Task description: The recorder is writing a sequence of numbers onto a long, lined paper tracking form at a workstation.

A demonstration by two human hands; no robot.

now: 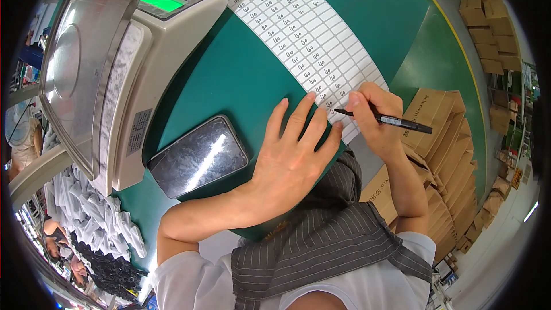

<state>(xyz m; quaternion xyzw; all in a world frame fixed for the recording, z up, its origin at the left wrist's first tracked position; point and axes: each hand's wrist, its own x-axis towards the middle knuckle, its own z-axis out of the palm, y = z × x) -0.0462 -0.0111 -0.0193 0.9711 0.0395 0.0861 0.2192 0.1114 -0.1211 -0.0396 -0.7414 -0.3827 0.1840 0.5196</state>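
A long white sheet of label cells [321, 40] runs across the green table, many of its cells filled with handwriting. My right hand [376, 116] grips a black marker pen [404, 123], its tip at a cell near the sheet's close end. Spread flat, my left hand [295, 158] rests on the table with its fingertips by the sheet's left edge; nothing is in it. Just left of that hand lies a dark smartphone [200, 155], its screen off and reflecting light.
A weighing scale [166, 28] with lit green displays and a clear cover stands on the left of the green table [229, 74]. Flattened cardboard boxes [442, 143] stack up at the right. Grey-white cloth pieces [92, 209] pile up at the lower left, where other people are partly visible.
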